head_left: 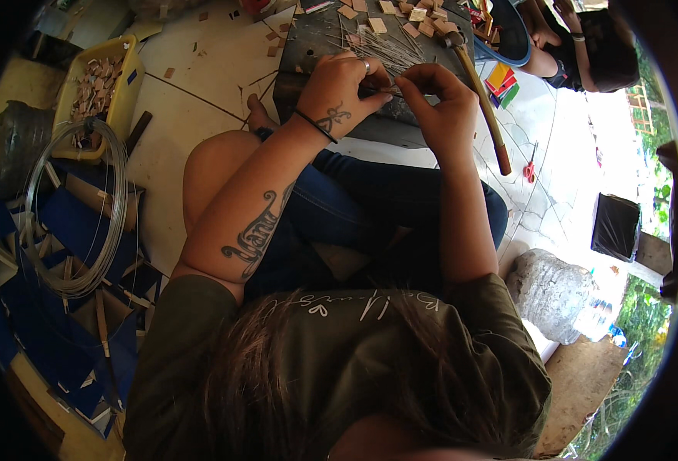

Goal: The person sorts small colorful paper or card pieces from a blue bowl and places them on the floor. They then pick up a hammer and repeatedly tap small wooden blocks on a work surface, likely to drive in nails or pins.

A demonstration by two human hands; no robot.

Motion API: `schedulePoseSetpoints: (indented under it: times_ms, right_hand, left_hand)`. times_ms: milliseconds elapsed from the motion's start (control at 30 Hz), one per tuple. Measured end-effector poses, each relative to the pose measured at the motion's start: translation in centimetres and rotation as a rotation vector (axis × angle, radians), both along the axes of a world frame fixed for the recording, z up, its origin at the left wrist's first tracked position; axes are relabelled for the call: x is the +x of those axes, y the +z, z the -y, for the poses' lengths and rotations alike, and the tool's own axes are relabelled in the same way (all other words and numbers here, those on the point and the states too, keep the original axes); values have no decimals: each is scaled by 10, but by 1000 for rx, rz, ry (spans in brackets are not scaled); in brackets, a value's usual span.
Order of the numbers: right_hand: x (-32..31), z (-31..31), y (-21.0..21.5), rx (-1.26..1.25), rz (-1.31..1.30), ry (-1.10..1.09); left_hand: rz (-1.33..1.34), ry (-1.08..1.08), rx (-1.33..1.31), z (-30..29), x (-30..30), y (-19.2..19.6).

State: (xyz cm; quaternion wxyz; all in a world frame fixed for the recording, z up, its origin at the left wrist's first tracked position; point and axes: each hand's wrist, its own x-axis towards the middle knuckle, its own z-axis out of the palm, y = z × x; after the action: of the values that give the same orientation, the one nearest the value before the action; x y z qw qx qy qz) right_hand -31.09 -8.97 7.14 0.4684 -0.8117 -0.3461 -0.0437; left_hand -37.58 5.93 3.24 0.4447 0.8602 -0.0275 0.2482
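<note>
Both of my hands meet over the near edge of a dark work block (pixel 297 58). My left hand (pixel 343 88), with a ring and a black wrist band, is closed, thumb against fingers. My right hand (pixel 445 107) pinches thumb to forefinger just beside it. Something small and thin is between the fingertips; I cannot make out what it is. Right behind the hands lies a loose pile of short thin wires (pixel 389 52). Several small square wooden pieces (pixel 376 25) are scattered beyond the wires. A hammer (pixel 483 100) rests at the block's right side, its handle toward me.
At left stand a yellow basket (pixel 129 84) of small wooden pieces, a wire coil (pixel 35 238) and blue boxes (pixel 85 211). Red scissors (pixel 530 170) lie on the tiled floor at right, near a large plastic bottle (pixel 550 296). Another person (pixel 543 61) sits at upper right by a blue basin (pixel 520 50).
</note>
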Motion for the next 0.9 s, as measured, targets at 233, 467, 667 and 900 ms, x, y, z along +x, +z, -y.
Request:
schedulePoseSetpoints:
  times_ms: [233, 467, 667, 900]
  right_hand:
    - [0, 0, 7, -47, 70, 56]
    - [1, -3, 8, -40, 12, 70]
    - [28, 39, 9, -183, 393, -127]
    - [54, 135, -17, -668, 0, -304]
  left_hand:
    - [-42, 10, -25, 2, -2, 4]
    - [29, 44, -100, 4, -2, 6]
    - [62, -5, -163, 6, 2, 7]
    - [82, -16, -170, 8, 1, 6]
